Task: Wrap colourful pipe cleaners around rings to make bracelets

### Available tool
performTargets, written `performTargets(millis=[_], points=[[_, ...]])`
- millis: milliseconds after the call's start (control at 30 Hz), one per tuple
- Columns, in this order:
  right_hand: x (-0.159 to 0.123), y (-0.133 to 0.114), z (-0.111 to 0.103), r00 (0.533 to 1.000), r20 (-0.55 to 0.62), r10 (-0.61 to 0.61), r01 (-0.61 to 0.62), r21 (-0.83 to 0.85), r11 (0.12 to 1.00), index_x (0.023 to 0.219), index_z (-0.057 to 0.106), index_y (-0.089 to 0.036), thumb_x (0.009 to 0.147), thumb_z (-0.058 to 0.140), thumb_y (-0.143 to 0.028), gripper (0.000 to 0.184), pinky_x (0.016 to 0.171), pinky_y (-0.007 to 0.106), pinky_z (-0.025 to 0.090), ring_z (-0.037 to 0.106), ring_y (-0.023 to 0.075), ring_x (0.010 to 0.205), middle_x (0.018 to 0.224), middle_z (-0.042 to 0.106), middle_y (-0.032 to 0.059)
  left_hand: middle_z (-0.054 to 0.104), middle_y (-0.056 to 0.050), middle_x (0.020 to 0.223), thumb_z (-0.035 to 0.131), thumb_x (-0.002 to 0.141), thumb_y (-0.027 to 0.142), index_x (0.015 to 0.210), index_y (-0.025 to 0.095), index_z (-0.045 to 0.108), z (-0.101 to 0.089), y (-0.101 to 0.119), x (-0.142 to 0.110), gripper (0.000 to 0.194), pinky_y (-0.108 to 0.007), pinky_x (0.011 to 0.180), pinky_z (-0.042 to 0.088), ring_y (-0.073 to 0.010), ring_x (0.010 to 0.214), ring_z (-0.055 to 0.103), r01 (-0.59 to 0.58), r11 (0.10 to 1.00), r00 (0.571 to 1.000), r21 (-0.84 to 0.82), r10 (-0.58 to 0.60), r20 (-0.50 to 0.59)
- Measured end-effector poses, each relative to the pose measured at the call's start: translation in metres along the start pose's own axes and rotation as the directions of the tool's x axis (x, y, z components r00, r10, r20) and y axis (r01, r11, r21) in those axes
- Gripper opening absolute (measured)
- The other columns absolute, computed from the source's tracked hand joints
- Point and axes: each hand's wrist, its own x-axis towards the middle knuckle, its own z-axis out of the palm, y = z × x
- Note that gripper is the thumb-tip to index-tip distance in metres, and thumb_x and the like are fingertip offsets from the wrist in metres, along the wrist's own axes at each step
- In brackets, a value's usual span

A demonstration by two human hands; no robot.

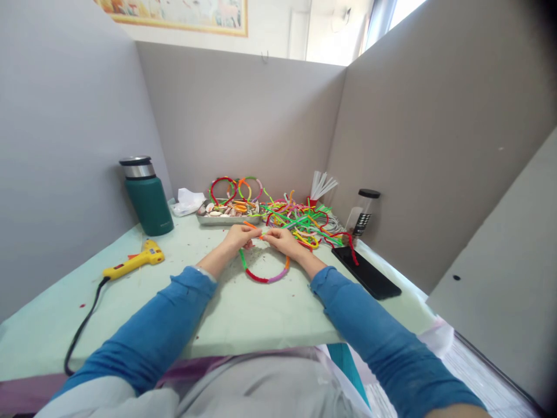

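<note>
My left hand (pixel 238 237) and my right hand (pixel 284 240) meet over the middle of the pale green table (pixel 235 313). Both pinch the top ends of a multicoloured pipe-cleaner ring (pixel 264 275), whose green, red, purple and orange arc lies on the table below my fingers. An orange end shows between my fingertips. Just behind my right hand lies a heap of loose coloured pipe cleaners (pixel 300 217). Both arms wear blue sleeves.
A metal tray (pixel 226 219) with shells and finished rings stands at the back. A green flask (pixel 148 197) stands at the back left, and a yellow glue gun (pixel 134 261) with its black cord lies left. A black phone (pixel 365 271), a clear bottle (pixel 363 215) and white sticks (pixel 322 184) are on the right. Grey partitions wall in three sides.
</note>
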Motion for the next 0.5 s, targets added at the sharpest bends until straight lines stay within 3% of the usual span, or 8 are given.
performTargets(millis=[267,500], points=[[-0.001,0.0,0.0,1.0,0.005,0.01,-0.01,-0.006,1.0,0.073,0.059,-0.013,0.076,0.054,-0.045,0.032,0.049,0.021,0.027,0.034,0.0077,0.051,0.052,0.043,-0.0043,0.052,0.003,0.041,0.066,0.068,0.024,0.084,0.009,0.069,0.003,0.002,0.0,0.022,-0.019,0.043,0.036,-0.0067,0.037,0.044,-0.029,0.986,1.0,0.167,0.03,-0.008],[-0.001,0.001,0.0,1.0,0.012,0.015,-0.015,-0.012,1.0,0.072,0.059,-0.013,0.075,0.054,-0.047,0.034,0.048,0.021,0.028,0.035,0.008,0.051,0.052,0.044,-0.004,0.054,0.001,0.044,0.066,0.068,0.026,0.084,0.009,0.072,0.004,0.01,-0.007,0.024,-0.019,0.043,0.034,-0.0066,0.038,0.043,-0.049,0.949,0.998,0.311,0.057,-0.017]])
